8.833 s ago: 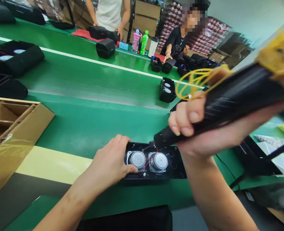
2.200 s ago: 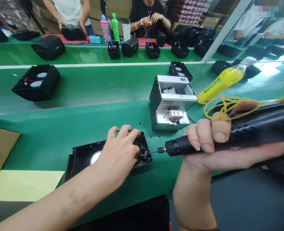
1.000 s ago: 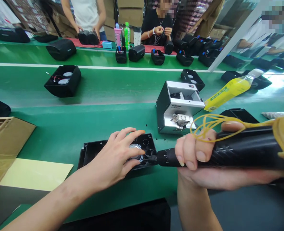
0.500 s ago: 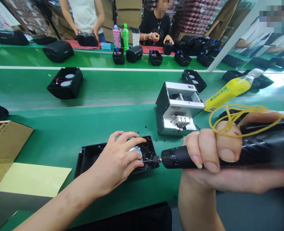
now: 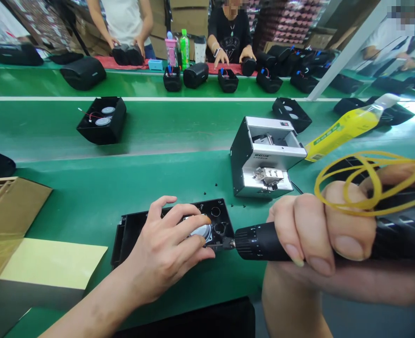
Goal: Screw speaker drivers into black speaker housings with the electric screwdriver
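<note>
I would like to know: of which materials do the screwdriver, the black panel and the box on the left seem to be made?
Screwdriver: probably hard plastic, dull black; its collar has white marks and little metallic glare.
Panel: likely moulded plastic, black with slight gloss, judging by the round outlines formed in it.
Box: apparently cardboard, matte brown, with shinier tape across it.

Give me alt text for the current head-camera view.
The person's right hand holds a black electric screwdriver at the right end of a black panel, while the left hand partly covers a round speaker in it. Behind, on the green bench, a grey machine stands near a yellow bottle.
</note>
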Action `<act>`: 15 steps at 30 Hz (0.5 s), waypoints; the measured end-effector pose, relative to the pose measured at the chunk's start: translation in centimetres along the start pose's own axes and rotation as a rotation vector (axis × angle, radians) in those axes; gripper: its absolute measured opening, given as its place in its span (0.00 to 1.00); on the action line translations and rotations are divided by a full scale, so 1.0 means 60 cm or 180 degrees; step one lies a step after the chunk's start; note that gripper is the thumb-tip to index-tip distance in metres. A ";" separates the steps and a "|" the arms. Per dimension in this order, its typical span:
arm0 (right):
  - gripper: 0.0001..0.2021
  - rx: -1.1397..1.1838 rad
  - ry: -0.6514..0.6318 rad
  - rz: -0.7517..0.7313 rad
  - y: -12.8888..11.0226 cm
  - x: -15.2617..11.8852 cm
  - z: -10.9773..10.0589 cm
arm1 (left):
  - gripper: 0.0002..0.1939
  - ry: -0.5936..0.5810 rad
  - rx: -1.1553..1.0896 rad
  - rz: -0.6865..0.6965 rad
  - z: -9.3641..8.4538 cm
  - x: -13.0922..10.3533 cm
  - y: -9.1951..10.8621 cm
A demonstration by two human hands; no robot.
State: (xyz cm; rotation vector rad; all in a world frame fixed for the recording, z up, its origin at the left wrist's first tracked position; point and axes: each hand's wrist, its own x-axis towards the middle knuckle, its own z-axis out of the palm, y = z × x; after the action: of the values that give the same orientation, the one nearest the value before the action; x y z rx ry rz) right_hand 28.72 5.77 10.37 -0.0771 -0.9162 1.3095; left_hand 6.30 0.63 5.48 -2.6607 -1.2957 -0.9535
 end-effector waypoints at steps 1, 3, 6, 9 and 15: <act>0.08 -0.0053 0.0033 0.0023 -0.001 0.000 0.001 | 0.10 -0.0010 -0.0003 -0.0004 0.000 0.000 0.001; 0.08 -0.0069 0.0092 0.0043 -0.002 -0.001 0.003 | 0.10 -0.0021 -0.0006 -0.0005 0.001 0.001 0.002; 0.10 -0.0033 0.0081 0.0053 0.000 -0.003 0.003 | 0.10 -0.0058 -0.0018 -0.0024 0.003 0.002 0.003; 0.10 -0.0051 0.0049 0.0049 0.002 -0.004 0.001 | 0.09 -0.0101 -0.0030 -0.0017 0.002 0.004 0.005; 0.16 -0.0029 0.0021 0.0014 0.002 -0.001 0.001 | 0.09 -0.0122 -0.0051 0.0001 0.004 0.003 0.009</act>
State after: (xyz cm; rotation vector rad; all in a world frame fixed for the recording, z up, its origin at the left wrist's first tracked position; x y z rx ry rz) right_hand 28.57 5.71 10.31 -0.0906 -0.9167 1.3086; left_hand 6.90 0.50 5.49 -2.7041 -1.3007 -0.9212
